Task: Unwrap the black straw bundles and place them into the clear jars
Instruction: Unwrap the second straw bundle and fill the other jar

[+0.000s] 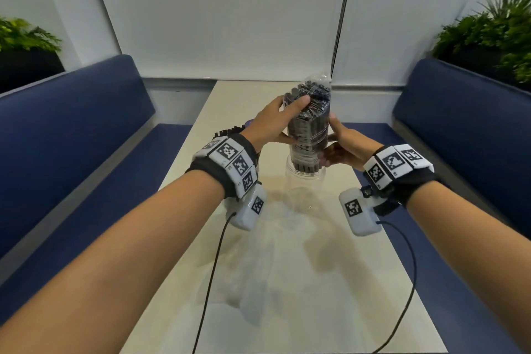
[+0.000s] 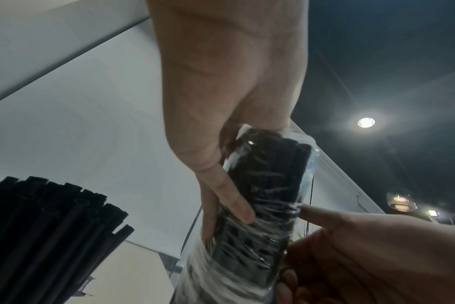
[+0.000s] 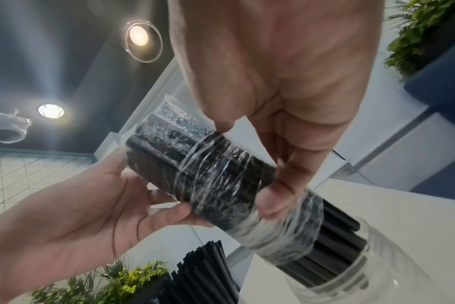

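Observation:
A bundle of black straws (image 1: 309, 121) in crinkled clear wrap stands upright over a clear jar (image 1: 306, 190) at the table's middle. Its bare lower ends stick out of the wrap into the jar's mouth (image 3: 377, 265). My left hand (image 1: 283, 118) grips the bundle's upper part, fingers curled round it (image 2: 221, 185). My right hand (image 1: 337, 144) holds the lower part, with the thumb pressed on the wrap (image 3: 275, 197) and the fingers behind it. A second lot of bare black straws (image 1: 228, 132) stands behind my left wrist; its jar is hidden.
A crumpled sheet of clear wrap (image 1: 253, 267) lies on the pale table (image 1: 330, 282) near me. Blue benches (image 1: 71, 129) run along both sides, and green plants (image 1: 500, 31) stand behind them. Cables hang from both wrist cameras.

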The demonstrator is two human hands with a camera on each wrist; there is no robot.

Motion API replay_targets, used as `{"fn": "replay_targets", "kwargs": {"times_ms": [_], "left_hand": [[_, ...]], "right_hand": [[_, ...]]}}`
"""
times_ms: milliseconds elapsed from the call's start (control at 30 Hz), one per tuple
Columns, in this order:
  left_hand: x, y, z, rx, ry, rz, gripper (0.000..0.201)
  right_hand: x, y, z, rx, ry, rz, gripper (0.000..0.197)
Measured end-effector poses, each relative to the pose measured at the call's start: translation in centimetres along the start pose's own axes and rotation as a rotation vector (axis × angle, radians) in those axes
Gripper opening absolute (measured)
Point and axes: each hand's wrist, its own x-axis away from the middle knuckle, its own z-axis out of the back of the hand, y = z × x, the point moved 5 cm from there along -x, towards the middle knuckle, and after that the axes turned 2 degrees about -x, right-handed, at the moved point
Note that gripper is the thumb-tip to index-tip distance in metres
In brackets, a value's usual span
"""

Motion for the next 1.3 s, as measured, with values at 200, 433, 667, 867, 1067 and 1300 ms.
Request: {"fn": "replay_targets", "kwargs": {"times_ms": [200, 433, 667, 867, 1067, 1300], "left_hand": [[-0.6, -0.9, -1.5, -0.090, -0.071, 0.039, 0.068], [-1.8, -2.1, -1.3, -0.138, 0.002, 0.022, 0.048], [-2.4, -0.6, -1.1, -0.551, 0.114, -0.163, 0.042], [-3.2, -1.0, -1.3, -0.475, 0.174, -0.157, 0.040], [-3.7, -2.7, -1.5, -0.319, 0.082, -0.113, 0.050], [-3.7, -3.8, -1.0, -0.498, 0.024, -0.149, 0.029]], "right_hand": [[-1.3, 1.5, 0.0, 0.083, 0.017, -0.089, 0.078], [-2.3, -1.0, 0.7, -0.032, 0.139, 0.371, 0.049], [-2.4, -1.8, 1.8, 0.177, 0.426, 0.642, 0.024], [-2.5, -1.5, 1.0, 0.387, 0.441, 0.653, 0.018], [-2.9, -1.9, 1.9, 0.313, 0.480, 0.633, 0.022], [-3.2, -1.9, 1.2, 0.061, 0.338, 0.636, 0.009]]}}
